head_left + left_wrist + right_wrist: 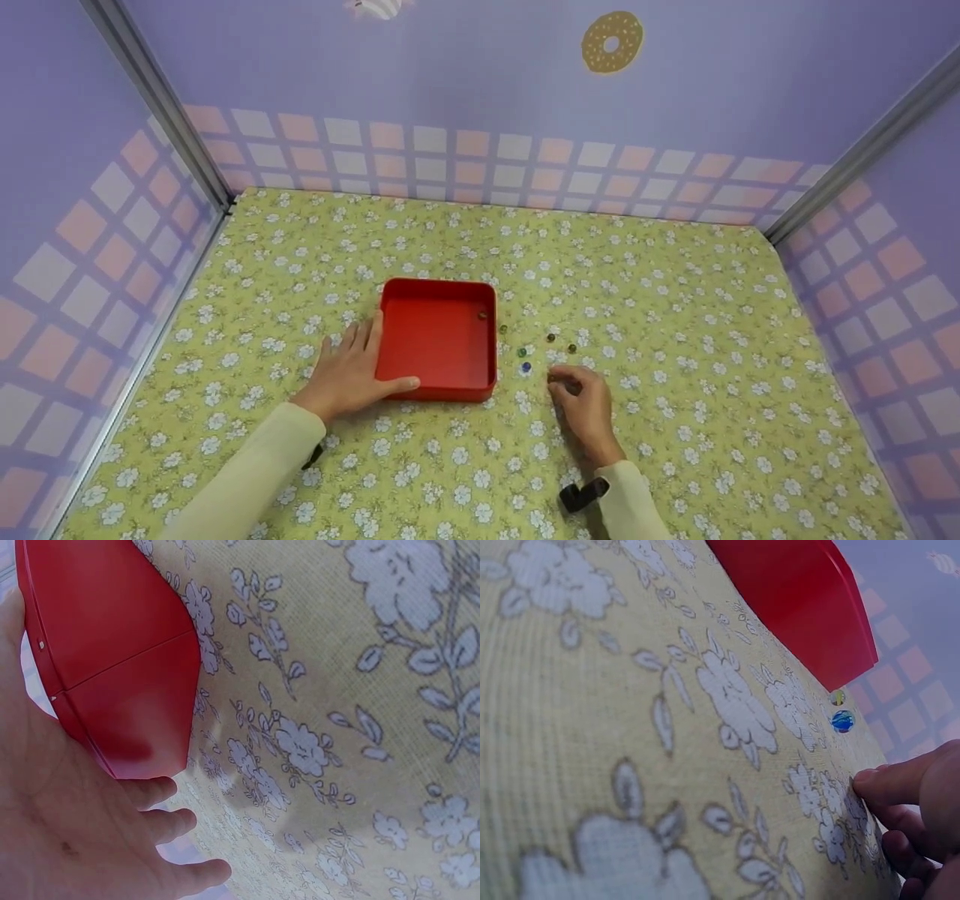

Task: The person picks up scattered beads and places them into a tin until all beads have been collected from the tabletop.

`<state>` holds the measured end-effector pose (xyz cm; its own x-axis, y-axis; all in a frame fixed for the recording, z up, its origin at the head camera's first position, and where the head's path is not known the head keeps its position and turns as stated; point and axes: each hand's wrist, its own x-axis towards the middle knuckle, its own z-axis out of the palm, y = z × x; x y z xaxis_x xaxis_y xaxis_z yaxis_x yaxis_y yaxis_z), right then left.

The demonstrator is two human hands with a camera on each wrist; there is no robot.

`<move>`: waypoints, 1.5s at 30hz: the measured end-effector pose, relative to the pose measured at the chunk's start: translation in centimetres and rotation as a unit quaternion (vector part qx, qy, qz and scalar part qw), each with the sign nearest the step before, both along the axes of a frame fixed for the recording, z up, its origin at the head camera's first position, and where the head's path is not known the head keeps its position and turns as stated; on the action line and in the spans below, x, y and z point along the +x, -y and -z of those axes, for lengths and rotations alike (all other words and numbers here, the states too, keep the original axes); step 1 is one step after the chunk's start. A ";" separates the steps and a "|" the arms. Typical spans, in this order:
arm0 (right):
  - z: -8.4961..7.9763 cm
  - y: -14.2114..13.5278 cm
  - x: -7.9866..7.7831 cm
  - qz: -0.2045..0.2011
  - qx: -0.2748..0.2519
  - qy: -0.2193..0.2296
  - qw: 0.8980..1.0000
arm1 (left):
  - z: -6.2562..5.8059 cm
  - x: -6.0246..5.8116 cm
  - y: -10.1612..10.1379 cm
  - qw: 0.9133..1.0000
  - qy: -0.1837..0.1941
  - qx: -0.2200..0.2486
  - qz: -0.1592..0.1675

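Note:
A square red tray [435, 394] sits on the flowered cloth, a small brownish marble [482, 315] lying inside by its right wall. My left hand [349, 373] rests against the tray's left side, fingers spread and fairly straight, the thumb over the front rim. Right of the tray lie a blue marble [526, 367], a green marble [522, 352] and several darker ones [551, 337]. My right hand [583, 401] is low over the cloth, just nearer than the blue marble, with fingers bent and thumb and index tips close together. I cannot tell if a marble is between them.
Yellow cloth [675, 450] with white flowers covers the table. Purple walls with checked bands stand at the back [487, 90], left and right, joined by grey metal corner posts [161, 97]. A black strap [583, 495] is on the right wrist.

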<state>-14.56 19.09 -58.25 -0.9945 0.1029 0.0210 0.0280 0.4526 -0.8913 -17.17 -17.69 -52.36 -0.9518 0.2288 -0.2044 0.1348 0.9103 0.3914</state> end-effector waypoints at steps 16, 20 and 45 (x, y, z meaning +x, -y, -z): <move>-0.6 0.1 0.1 0.003 -0.035 0.000 0.999 | 0.1 -0.1 0.0 1.000 0.002 0.004 0.000; -0.9 0.3 -0.1 0.017 -0.014 0.002 1.000 | 0.2 -0.1 0.0 1.000 0.004 0.001 -0.001; -1.3 1.3 -0.3 0.002 -0.004 -0.027 1.000 | 0.0 0.0 0.1 1.000 0.008 0.003 -0.004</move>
